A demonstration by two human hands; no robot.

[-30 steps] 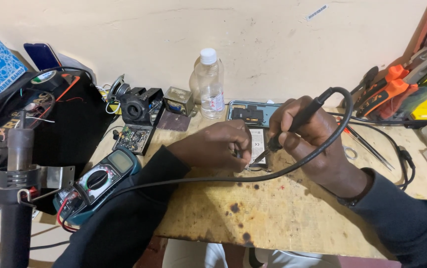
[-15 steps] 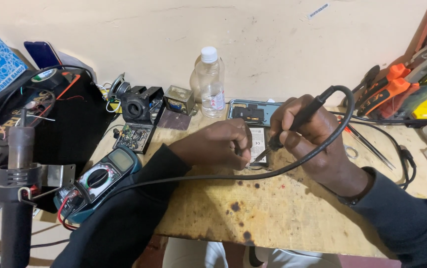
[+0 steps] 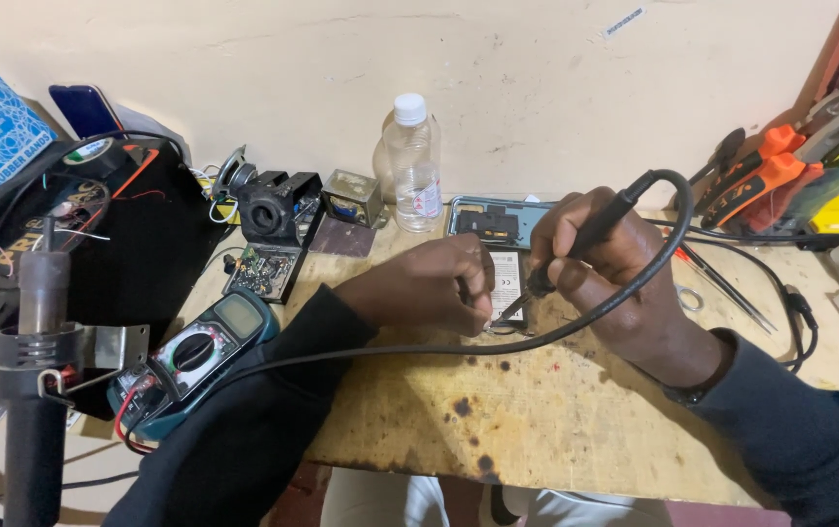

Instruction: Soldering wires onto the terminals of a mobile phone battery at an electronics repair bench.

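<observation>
While tilted, soldering iron in right hand, tip down.

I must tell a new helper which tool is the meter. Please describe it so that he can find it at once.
Start at the wooden workbench and go to its left end, beside the black sleeve of the left hand. There lies the multimeter, in front of a small green circuit board. Only it has a teal casing, a grey screen and a round dial, with red and black leads at its lower end.
</observation>
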